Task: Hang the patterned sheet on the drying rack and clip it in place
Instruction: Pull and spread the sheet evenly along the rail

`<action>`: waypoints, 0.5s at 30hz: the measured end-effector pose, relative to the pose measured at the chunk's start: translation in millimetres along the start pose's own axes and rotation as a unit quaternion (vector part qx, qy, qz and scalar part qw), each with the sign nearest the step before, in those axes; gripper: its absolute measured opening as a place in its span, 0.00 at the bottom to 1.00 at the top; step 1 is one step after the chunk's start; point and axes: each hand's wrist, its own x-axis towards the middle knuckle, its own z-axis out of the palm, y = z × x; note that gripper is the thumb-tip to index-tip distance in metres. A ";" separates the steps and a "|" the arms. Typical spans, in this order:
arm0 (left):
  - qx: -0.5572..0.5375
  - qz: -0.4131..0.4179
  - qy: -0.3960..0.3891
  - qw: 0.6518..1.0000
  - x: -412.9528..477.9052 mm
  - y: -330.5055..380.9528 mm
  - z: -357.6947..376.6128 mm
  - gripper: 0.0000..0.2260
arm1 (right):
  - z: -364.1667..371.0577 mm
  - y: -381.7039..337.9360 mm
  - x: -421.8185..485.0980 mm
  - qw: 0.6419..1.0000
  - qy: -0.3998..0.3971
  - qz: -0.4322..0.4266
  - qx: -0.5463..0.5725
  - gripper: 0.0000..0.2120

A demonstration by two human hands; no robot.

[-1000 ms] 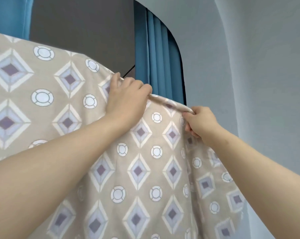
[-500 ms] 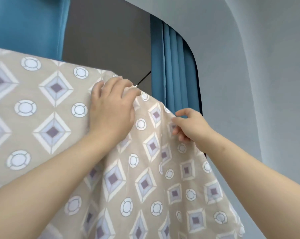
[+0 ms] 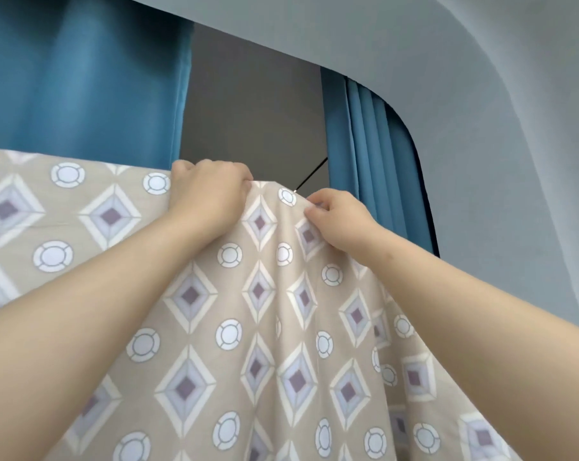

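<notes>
Blue curtains hang behind the patterned sheet, which is draped over a support it hides. A thin dark rod shows above its top edge. The left hand curls over that edge, gripping it. Just beside it, the right hand pinches a fold.

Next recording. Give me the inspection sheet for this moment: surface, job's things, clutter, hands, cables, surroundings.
Surface: nothing seen.
Job's things: patterned sheet draped over a hidden support; rack and clips not seen.
Clutter: nothing seen.
Hands: left hand curled over the sheet's top edge; right hand pinches a fold beside it.
Cables: thin dark cord runs up behind the sheet.
Surroundings: blue curtains, grey wall.
</notes>
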 end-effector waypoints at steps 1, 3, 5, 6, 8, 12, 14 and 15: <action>-0.012 -0.005 -0.004 1.000 3.2 -2.2 -2.4 0.14 | 2.9 -3.2 1.1 1.000 0.002 0.005 -0.005 0.11; -0.024 -0.015 -0.002 1.000 8.5 -5.8 -5.5 0.14 | 6.5 -7.6 0.7 1.000 0.015 0.004 -0.007 0.10; -0.014 -0.009 0.008 1.000 9.1 -8.2 -5.2 0.13 | 7.1 -10.5 0.3 0.999 0.046 -0.008 -0.007 0.09; -0.004 -0.001 0.013 1.000 9.0 -8.9 -4.5 0.13 | 5.8 -12.2 1.2 0.998 0.064 -0.017 -0.010 0.09; 0.012 0.012 0.021 1.000 8.9 -9.5 -4.1 0.12 | 2.7 -15.8 6.3 0.996 0.073 -0.036 -0.037 0.10; 0.058 0.033 0.028 0.997 12.4 -10.6 -10.5 0.10 | -2.4 -24.5 18.3 0.992 0.051 -0.039 -0.109 0.09; 0.088 0.034 0.035 0.995 16.9 -14.2 -16.8 0.10 | -3.0 -31.8 26.2 0.991 0.074 -0.045 -0.101 0.09; 0.092 0.024 0.039 0.995 19.1 -17.9 -20.6 0.10 | -1.5 -36.9 30.5 0.991 0.086 -0.052 -0.090 0.09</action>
